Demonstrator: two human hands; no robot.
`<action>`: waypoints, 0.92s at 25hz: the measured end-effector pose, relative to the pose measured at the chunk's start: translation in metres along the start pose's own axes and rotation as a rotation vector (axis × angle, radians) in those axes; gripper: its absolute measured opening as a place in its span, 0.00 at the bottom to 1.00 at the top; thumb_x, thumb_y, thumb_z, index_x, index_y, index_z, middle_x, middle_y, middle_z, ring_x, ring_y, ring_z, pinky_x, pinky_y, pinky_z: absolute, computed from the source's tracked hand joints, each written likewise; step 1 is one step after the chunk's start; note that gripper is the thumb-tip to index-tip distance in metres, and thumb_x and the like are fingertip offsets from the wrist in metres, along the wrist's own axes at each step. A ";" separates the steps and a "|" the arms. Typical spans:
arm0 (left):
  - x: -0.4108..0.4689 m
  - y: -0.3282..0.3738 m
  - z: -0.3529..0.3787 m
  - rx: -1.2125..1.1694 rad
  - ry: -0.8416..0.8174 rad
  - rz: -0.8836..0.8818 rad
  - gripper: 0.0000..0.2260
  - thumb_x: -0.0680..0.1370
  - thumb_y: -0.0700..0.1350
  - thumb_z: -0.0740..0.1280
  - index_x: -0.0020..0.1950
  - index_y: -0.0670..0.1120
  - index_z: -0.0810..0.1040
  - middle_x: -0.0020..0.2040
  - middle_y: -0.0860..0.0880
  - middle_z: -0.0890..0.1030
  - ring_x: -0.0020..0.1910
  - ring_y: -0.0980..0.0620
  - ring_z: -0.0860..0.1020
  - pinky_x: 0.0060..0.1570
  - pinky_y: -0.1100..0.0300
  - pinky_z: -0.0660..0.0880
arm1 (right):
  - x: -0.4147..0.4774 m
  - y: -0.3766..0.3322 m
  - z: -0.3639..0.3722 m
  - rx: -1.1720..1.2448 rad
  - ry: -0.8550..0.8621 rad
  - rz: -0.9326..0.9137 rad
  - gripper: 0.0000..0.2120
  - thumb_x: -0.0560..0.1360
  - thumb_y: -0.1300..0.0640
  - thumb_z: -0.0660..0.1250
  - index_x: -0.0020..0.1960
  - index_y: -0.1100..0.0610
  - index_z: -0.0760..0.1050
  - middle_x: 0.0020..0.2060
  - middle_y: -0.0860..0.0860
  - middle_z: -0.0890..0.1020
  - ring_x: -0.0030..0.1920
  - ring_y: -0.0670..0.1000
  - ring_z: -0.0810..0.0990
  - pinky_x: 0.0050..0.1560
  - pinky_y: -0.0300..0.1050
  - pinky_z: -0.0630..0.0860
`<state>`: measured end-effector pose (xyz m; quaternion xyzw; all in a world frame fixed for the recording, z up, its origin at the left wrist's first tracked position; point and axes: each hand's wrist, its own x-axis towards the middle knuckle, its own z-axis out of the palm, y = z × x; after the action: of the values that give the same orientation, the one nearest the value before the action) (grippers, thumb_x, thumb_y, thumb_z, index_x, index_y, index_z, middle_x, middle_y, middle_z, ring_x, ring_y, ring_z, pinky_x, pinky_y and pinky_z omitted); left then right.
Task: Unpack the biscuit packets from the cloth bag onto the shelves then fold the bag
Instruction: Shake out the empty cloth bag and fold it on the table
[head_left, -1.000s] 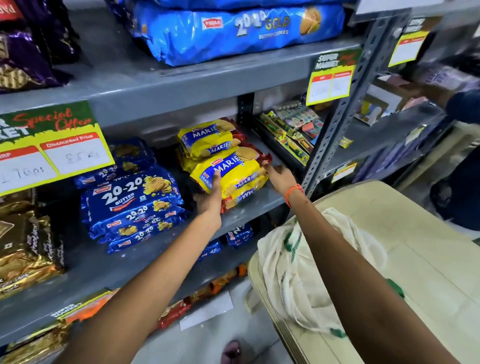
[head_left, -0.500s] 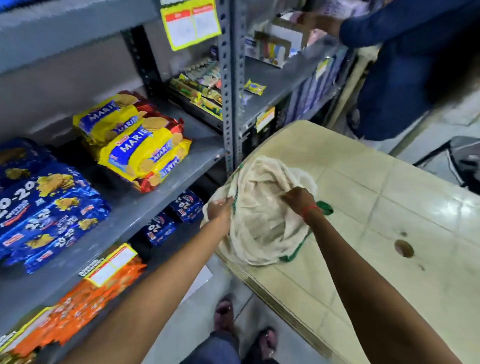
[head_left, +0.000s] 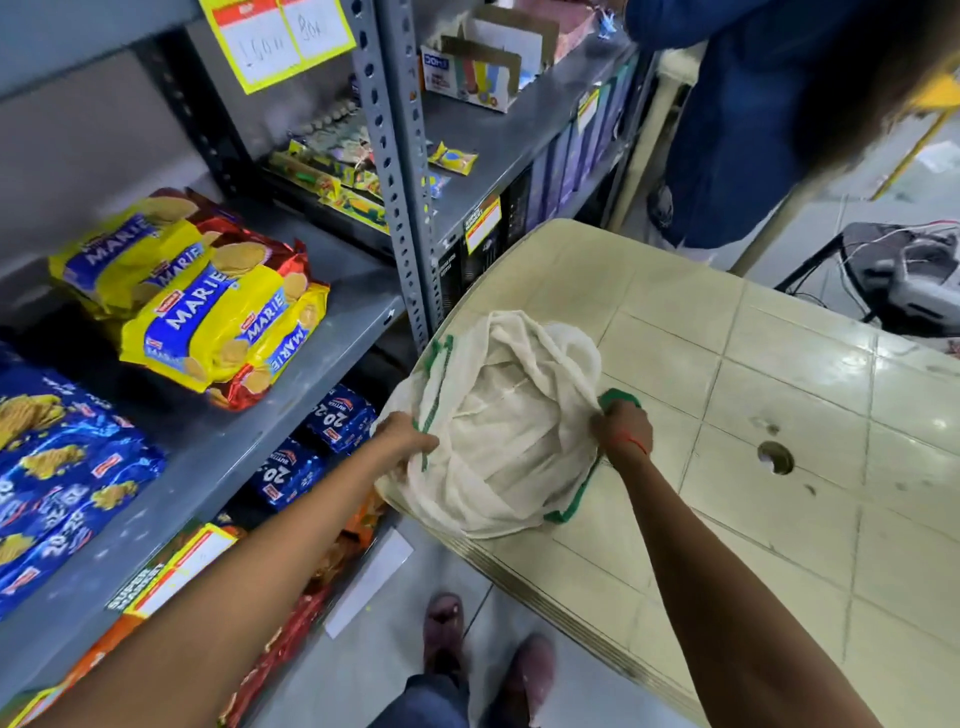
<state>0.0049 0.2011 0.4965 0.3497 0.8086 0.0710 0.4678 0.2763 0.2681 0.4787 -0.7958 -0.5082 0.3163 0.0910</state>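
Observation:
A cream cloth bag (head_left: 498, 421) with green trim lies crumpled at the near corner of a pale tiled table (head_left: 779, 467). My left hand (head_left: 405, 441) grips the bag's left rim. My right hand (head_left: 623, 431) grips the right rim by a green handle. The mouth is pulled open between them, and only cloth shows inside. Yellow Marie biscuit packets (head_left: 208, 306) are stacked on the grey shelf (head_left: 311, 374) to the left. Blue 20-20 packets (head_left: 62, 467) lie further left on the same shelf.
More blue packets (head_left: 317, 447) sit on a lower shelf, with orange ones below them. A grey upright post (head_left: 400, 171) stands between shelf and table. A person in blue (head_left: 753, 119) stands at the back right. My feet (head_left: 483, 649) are on the floor below.
Both hands left the Marie packets on the shelf and came down to the bag on the table. They now hold its rim and have spread its mouth wider.

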 end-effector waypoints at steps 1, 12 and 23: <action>-0.005 -0.002 0.000 0.004 -0.137 -0.026 0.18 0.72 0.43 0.71 0.58 0.38 0.72 0.44 0.43 0.78 0.38 0.47 0.78 0.36 0.57 0.79 | 0.002 0.007 -0.008 -0.011 0.080 0.016 0.16 0.74 0.60 0.59 0.58 0.59 0.77 0.57 0.61 0.80 0.57 0.62 0.78 0.55 0.50 0.75; 0.002 0.013 0.022 0.138 -0.199 0.017 0.16 0.67 0.51 0.75 0.36 0.45 0.70 0.34 0.44 0.76 0.29 0.49 0.75 0.30 0.57 0.78 | 0.024 -0.005 0.000 -0.082 -0.065 -0.186 0.21 0.78 0.58 0.59 0.68 0.66 0.64 0.63 0.67 0.73 0.63 0.66 0.72 0.61 0.55 0.70; 0.019 0.067 -0.006 0.048 0.293 0.386 0.12 0.71 0.53 0.71 0.42 0.46 0.75 0.42 0.46 0.81 0.44 0.45 0.79 0.41 0.56 0.73 | -0.051 0.007 0.028 0.042 0.152 -0.424 0.13 0.70 0.53 0.69 0.52 0.59 0.77 0.50 0.59 0.78 0.53 0.60 0.75 0.54 0.53 0.75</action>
<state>0.0279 0.2642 0.5158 0.4947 0.7874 0.1900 0.3149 0.2501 0.2161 0.4743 -0.6908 -0.6490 0.2398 0.2101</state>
